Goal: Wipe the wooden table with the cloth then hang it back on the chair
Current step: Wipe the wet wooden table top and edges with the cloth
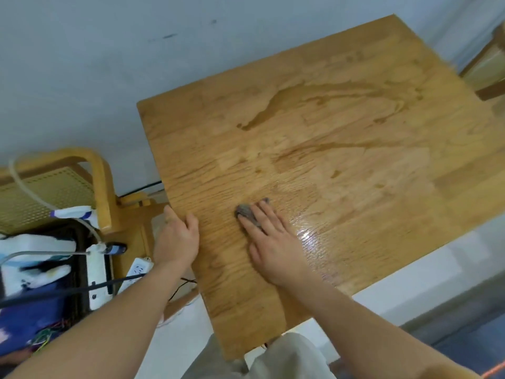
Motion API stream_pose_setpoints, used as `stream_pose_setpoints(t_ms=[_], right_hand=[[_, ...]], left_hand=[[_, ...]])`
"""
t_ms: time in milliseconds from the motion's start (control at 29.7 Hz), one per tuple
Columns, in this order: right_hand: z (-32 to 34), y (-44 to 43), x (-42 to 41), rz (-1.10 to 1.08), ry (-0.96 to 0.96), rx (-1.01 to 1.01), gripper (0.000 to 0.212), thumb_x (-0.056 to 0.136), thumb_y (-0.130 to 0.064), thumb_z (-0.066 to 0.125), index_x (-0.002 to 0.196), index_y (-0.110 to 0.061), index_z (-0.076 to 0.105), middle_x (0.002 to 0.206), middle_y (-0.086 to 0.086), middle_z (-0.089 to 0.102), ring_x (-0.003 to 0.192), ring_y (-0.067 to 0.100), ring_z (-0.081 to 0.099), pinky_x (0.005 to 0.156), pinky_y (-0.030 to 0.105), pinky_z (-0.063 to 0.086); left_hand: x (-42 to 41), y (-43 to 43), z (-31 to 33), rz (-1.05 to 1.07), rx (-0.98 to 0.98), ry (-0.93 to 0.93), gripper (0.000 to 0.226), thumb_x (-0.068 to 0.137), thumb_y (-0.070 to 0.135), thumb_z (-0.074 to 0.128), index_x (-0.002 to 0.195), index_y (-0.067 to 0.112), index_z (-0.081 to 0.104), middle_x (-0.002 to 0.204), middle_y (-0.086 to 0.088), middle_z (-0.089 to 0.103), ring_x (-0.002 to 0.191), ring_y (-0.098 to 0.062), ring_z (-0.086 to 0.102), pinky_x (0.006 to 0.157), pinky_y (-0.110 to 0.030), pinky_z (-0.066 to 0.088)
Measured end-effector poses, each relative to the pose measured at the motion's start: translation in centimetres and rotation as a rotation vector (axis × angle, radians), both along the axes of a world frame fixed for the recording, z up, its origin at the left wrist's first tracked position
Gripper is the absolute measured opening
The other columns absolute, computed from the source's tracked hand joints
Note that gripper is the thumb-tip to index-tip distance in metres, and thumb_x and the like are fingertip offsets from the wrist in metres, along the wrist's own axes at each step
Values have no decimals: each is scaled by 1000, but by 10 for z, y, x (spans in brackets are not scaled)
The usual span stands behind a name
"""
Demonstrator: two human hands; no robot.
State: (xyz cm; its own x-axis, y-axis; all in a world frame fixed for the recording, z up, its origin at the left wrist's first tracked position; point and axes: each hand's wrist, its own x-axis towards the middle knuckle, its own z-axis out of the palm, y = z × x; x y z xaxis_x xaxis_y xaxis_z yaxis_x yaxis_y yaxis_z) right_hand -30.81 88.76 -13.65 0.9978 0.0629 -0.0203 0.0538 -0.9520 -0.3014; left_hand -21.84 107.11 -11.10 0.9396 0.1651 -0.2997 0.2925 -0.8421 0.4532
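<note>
1. the wiping step is under way: the right hand (273,242) lies flat, fingers straight and spread, pressing the grey cloth (246,210) down on the near left part of the tabletop (341,132).
2. the cloth is bunched small, mostly hidden under the fingers, with only its far edge showing past the fingertips.
3. the left hand (177,236) holds the tabletop's left edge, thumb on top and fingers wrapped over the side, apparently bracing.
4. wet streaks (273,105) curve across the middle and far half of the wood, and a glossy patch sits just right of the right hand, so by my reckoning the wipe is only partly done.
5. the next move calls for sweeping the cloth outward over those far streaks with steady downward pressure, reaching well forward.
6. hanging comes after. a wooden chair (101,181) with a mesh back stands just left of the tabletop, and part of another chair (489,72) shows at the far right; which one takes the cloth i cannot tell.
</note>
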Motion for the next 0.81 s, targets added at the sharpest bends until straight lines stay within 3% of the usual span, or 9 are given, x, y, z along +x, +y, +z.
stream_pose_setpoints(t_ms=[101,202,269,336,505,605,706,807], right_hand=[[-1,-64,1,-396,-25,-15,54,91,-29,36,143,-18,47,152,12,41,145,31,30,113,55,30],[1,-26,24,-679,-41,30,56,91,-28,33,143,-14,47,153,14,39,146,34,26,118,52,21],[3,32,32,-486,-26,64,55,94,-30,35,147,-17,42,156,10,34,148,31,20,120,51,19],[1,80,31,-210,17,71,54,93,-32,41,147,-23,41,158,6,32,149,28,18,120,51,20],[-2,92,54,80,31,-16,51,91,-37,45,141,-31,47,154,3,39,147,26,26,118,47,20],[-1,93,81,120,11,15,44,93,-36,46,136,-31,52,151,1,44,145,24,29,117,44,21],[0,100,90,65,-4,17,42,94,-36,45,134,-30,55,150,0,46,145,22,31,117,43,22],[0,101,64,17,1,24,44,96,-33,45,139,-28,51,153,0,41,147,22,28,117,44,26]], left_hand=[[33,-1,1,89,-70,30,37,99,38,33,120,8,39,107,-17,59,88,-36,57,73,-41,46],[61,-10,-1,199,-125,78,55,100,40,31,145,10,24,139,-17,47,118,-38,50,94,-42,40],[76,-12,-5,257,-186,86,61,100,40,30,151,11,13,149,-13,36,127,-36,43,99,-39,37],[90,-11,-12,304,-232,82,61,99,41,31,150,9,16,152,-13,32,129,-35,40,100,-39,35],[115,-11,-21,402,-230,42,57,98,44,32,138,4,35,133,-21,50,115,-38,50,82,-36,36],[120,-6,-21,422,-304,34,47,98,38,33,127,2,44,123,-18,54,108,-33,52,75,-30,27],[127,0,-20,456,-503,75,43,97,36,35,126,6,47,115,-6,50,100,-22,46,81,-28,28],[132,5,-16,500,-685,240,50,95,45,31,134,15,43,122,1,51,106,-19,48,89,-31,35]])
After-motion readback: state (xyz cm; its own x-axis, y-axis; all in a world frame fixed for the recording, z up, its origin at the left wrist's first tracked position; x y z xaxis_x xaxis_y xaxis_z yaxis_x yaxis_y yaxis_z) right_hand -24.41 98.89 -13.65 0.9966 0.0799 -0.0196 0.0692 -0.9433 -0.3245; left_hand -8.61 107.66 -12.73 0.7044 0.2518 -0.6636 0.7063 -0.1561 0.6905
